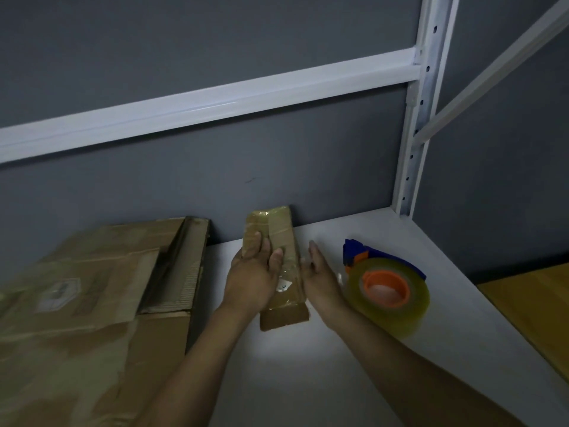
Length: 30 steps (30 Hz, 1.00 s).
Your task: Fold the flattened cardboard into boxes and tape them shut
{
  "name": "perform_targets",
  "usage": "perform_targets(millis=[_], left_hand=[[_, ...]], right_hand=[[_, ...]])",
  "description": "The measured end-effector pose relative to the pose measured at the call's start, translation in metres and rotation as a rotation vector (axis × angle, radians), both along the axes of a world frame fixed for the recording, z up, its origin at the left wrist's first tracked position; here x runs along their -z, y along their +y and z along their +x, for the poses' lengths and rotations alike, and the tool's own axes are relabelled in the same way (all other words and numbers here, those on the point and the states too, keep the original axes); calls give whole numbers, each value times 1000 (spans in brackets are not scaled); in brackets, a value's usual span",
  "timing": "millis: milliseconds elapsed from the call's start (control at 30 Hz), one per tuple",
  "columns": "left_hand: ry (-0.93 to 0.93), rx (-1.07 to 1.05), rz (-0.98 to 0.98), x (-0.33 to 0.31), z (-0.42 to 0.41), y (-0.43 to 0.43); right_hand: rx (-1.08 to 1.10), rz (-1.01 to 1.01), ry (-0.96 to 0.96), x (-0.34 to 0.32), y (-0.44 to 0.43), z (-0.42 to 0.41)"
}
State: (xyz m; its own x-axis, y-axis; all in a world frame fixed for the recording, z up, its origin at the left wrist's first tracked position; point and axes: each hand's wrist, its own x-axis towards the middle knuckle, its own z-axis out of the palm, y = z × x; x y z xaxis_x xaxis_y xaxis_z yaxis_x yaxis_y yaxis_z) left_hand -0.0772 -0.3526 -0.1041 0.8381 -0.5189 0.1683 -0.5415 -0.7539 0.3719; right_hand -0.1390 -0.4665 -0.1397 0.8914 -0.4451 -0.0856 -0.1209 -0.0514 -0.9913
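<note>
White shelf [308,380] is carrying everything here, running back to a grey wall [215,57] inside a white rack [412,134]. Flattened cardboard [92,288] is lying in a stack over the shelf's left part, its right edge sitting just left of the left forearm.

The tape [388,288], a clear roll on an orange core in a blue holder, is resting to the right, just beyond the right wrist and nearer that arm than the other.

The box [281,229], small, slim and already wrapped in glossy tape, is sitting between the two hands, straight ahead of the person. Its long axis is running from the near side towards the wall, leaning slightly left at the far end, which is pointing at the wall and coming close to it; whether it is touching there is not clear. The near end is pointing back at the person.

The left hand [252,278] is holding the box along its left long side, fingers curling round that edge and the thumb pressing on the top face. The right hand [320,278] is standing flat and straight-fingered just beside the right long side, holding nothing; contact cannot be judged.

This box is probably nearing done, so the coming move is likely turning on that right hand: closing across the short axis onto the box, or swinging right to the tape.
</note>
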Motion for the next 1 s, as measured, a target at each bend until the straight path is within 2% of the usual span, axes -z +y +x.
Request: perform_targets(millis=[100,167,267,333,433,500,633,700,833,933,1000], left_hand=[[36,30,14,-4,-1,-2],[137,74,-45,-5,6,6],[342,180,-359,-6,20,29],[451,253,-501,-8,26,48],[516,445,-336,-10,39,72],[521,488,-242,-10,44,76],[402,401,-353,-2,44,67],[282,378,-419,9,42,61],[78,348,-386,19,31,52],[174,379,-328,11,29,55],[217,382,-342,6,28,56]], right_hand=[[-132,-99,-147,0,-10,1],[-223,-347,-112,-1,-24,0],[-343,-807,-168,-9,-51,-3],[-459,-962,-270,-10,-63,-2],[-521,-1011,-335,-11,-75,2],[-524,-1053,-283,-14,-78,5],[-507,-1091,-326,-11,-75,9],[-492,-1090,-334,-10,-73,8],[-391,-1149,-297,-6,-59,3],[-448,-1150,-207,-11,-56,1],[-539,-1016,-116,-22,-61,1]])
